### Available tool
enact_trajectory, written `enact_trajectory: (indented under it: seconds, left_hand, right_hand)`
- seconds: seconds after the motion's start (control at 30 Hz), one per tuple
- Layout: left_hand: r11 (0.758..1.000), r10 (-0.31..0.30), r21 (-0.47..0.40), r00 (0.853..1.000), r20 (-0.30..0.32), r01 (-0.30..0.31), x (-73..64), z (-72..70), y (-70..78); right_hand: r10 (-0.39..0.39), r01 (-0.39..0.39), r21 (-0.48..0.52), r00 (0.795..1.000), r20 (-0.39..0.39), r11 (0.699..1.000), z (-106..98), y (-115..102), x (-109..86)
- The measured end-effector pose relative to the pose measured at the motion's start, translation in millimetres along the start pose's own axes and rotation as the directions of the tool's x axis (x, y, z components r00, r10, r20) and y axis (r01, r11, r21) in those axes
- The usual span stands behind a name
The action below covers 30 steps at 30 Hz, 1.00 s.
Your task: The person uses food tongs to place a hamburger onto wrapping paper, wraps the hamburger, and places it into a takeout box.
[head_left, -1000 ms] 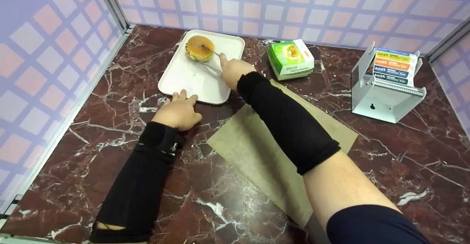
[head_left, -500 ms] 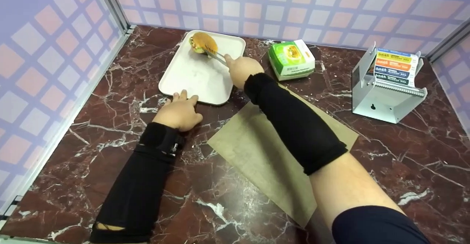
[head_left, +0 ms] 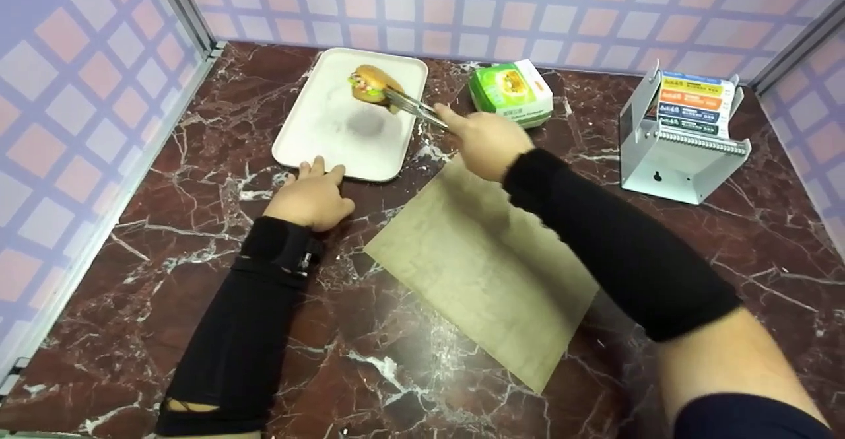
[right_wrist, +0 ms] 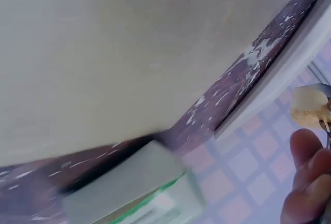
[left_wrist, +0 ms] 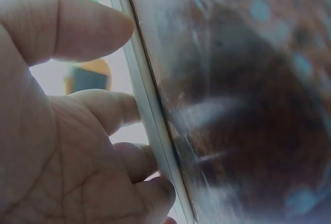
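My right hand (head_left: 492,143) holds metal tongs (head_left: 421,110), whose tips clamp the side of a hamburger (head_left: 373,88). The burger hangs tilted above the white tray (head_left: 317,125), its filling facing left and a round shadow below it. In the right wrist view only the fingers (right_wrist: 310,180) and part of the bun (right_wrist: 309,104) show at the right edge. Fingertips of my left hand (head_left: 309,198) rest at the tray's near edge, thumb spread to the side. The left wrist view shows them against the tray rim (left_wrist: 150,113).
Brown paper (head_left: 475,280) lies on the marble-patterned table, right of the left hand. A green and white burger box (head_left: 511,89) stands behind the right hand. Farther right is a metal dispenser (head_left: 673,171) with coloured labels. Tiled-pattern walls (head_left: 475,10) enclose the back and sides.
The tongs have closed on the hamburger, lifted it off the tray and tilted it. My right hand has moved right and toward me. The left hand stays at the tray edge.
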<state>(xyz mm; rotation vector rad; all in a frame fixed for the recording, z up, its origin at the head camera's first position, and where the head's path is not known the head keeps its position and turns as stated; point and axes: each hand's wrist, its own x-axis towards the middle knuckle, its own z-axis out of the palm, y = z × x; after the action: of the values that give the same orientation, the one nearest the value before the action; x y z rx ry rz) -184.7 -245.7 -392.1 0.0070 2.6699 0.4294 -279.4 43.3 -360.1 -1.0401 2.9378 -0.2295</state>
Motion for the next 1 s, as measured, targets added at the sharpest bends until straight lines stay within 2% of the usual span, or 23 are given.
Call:
enact_trajectory:
  seconds: [0.17,0.4,0.5,0.6,0.73,0.83,0.93,1.0]
  left_hand:
    - [1.0,0.004,0.0,1.0,0.006,-0.004,1.4,-0.3,-0.1]
    - [1.0,0.022,0.0,1.0,0.01,-0.022,2.7,0.4,0.9]
    - [1.0,0.024,0.001,1.0,0.017,-0.024,1.8,1.4,-0.5]
    - [1.0,0.025,0.005,0.999,0.023,-0.025,2.2,1.2,-1.0]
    - [1.0,0.026,0.013,0.999,0.033,-0.026,3.5,2.0,-0.4]
    - [0.999,0.03,0.016,0.999,0.04,-0.031,4.9,2.2,0.5]
    - [1.0,0.028,0.008,0.999,0.042,-0.029,3.7,-0.1,1.3]
    - [1.0,0.029,-0.003,1.0,0.012,-0.029,-0.4,-3.3,6.3]
  right_hand:
    - [-0.107,0.099,-0.067,0.987,-0.12,0.993,-6,17,-55.4]
    - [-0.225,0.189,-0.155,0.939,-0.261,0.97,-14,42,-174.0]
    - [-0.268,0.212,-0.224,0.929,-0.256,0.951,-11,49,-221.0]
    - [-0.293,0.223,-0.287,0.928,-0.229,0.932,-6,56,-254.7]
    - [-0.294,0.232,-0.305,0.939,-0.178,0.924,-4,60,-280.1]
    - [-0.247,0.213,-0.226,0.959,-0.136,0.951,-9,62,-288.6]
    - [-0.157,0.153,-0.034,0.978,-0.141,0.988,-18,61,-285.2]
    - [-0.072,0.101,0.152,0.98,-0.188,0.983,-22,57,-276.3]
